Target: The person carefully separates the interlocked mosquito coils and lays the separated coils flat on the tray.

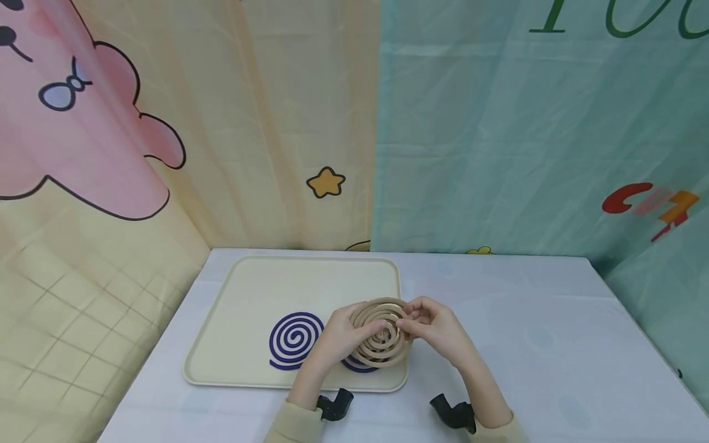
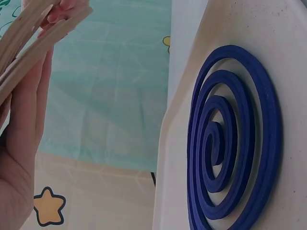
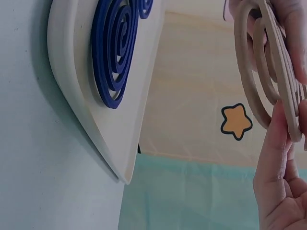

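Observation:
A tan mosquito coil (image 1: pixel 382 302) is held up between both hands, over the right part of a cream tray (image 1: pixel 299 271). My left hand (image 1: pixel 338 335) grips its left side, thumb lying across the front. At the right edge, my right hand (image 1: pixel 440 329) pinches it between thumb and fingers. Its rings stand apart from each other in the right wrist view, where the coil (image 3: pixel 243 62) looks like two interlocked spirals. One dark blue mosquito coil (image 1: pixel 296 337) lies flat on the tray; a second blue coil (image 1: pixel 361 369) lies partly hidden beneath the tan one and my left hand.
The tray stands on a white-covered table (image 1: pixel 526 344), left of its middle. Printed curtains (image 1: pixel 487 135) hang behind the table. Black wrist mounts (image 1: pixel 336 406) sit on both forearms.

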### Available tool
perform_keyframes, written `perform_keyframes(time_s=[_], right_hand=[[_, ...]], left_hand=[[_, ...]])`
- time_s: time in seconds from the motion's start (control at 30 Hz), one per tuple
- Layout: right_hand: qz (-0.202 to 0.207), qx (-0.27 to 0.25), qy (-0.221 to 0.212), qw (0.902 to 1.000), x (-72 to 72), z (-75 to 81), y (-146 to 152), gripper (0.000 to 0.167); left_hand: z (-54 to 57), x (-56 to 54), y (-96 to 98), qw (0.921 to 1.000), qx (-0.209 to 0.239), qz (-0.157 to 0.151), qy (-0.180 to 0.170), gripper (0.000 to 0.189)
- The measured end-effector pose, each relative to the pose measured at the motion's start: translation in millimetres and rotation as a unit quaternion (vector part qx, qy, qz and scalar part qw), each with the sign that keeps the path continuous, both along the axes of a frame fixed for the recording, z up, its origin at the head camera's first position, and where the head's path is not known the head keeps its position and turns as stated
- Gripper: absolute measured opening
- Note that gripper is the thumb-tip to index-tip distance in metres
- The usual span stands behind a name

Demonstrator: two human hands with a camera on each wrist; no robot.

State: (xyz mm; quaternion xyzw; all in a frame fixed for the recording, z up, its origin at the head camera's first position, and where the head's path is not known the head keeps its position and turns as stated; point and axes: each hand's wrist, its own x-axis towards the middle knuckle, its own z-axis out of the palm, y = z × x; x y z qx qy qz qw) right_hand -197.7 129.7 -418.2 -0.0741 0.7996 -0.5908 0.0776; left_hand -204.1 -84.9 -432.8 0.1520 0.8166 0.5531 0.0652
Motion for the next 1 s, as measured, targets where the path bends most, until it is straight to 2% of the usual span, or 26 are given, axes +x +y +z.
perform_keyframes(time_s=[0.1,0.2,0.27,0.33,0.43,0.5,0.57,0.7,0.77,0.9,1.0], right_hand=[[0.028,-0.01,-0.002,0.9995,-0.7,0.1,3.7,0.033],[0.023,-0.007,0.008,0.9997,-0.7,0.2,3.1,0.03],[0.003,-0.021,0.004,0.9998,-1.1,-0.2,1.5,0.028],[-0.023,-0.048,-0.006,0.9986,-1.7,-0.8,-0.7,0.027],[-0.061,-0.102,-0.023,0.9926,-2.6,-2.8,-5.7,0.024],[-0.077,-0.124,-0.03,0.9888,-2.6,-4.3,-9.9,0.022],[-0.082,-0.137,-0.033,0.9867,-2.2,-5.3,-12.9,0.022],[-0.059,-0.123,-0.03,0.9903,-1.8,-4.5,-12.4,0.025],[-0.039,-0.101,-0.016,0.994,-1.3,-3.5,-9.8,0.027],[-0.006,-0.021,0.043,0.9989,0.9,-2.7,-4.4,0.03],[0.002,0.05,0.086,0.995,3.3,-2.2,-2.3,0.03]], left_hand=[[0.6,0.0,-1.4,0.9999,-0.004,-0.014,-0.003,0.046],[-0.3,-0.8,-1.7,0.9997,0.012,-0.017,-0.012,0.046],[-1.3,-1.2,-1.4,0.9988,0.04,-0.015,-0.023,0.047],[-2.0,-1.0,-0.3,0.9953,0.085,-0.015,-0.044,0.049],[-2.1,0.4,3.1,0.9841,0.161,-0.002,-0.075,0.052],[-2.1,1.1,5.5,0.9775,0.195,0.012,-0.081,0.051],[-1.9,1.4,7.3,0.9752,0.207,0.034,-0.071,0.047],[-0.7,1.4,6.2,0.984,0.164,0.056,-0.04,0.041],[0.4,1.6,4.5,0.9908,0.123,0.048,-0.03,0.039],[1.6,2.9,1.9,0.9981,0.055,-0.007,-0.026,0.041],[0.0,2.0,2.4,0.9972,0.045,-0.047,-0.036,0.041]])
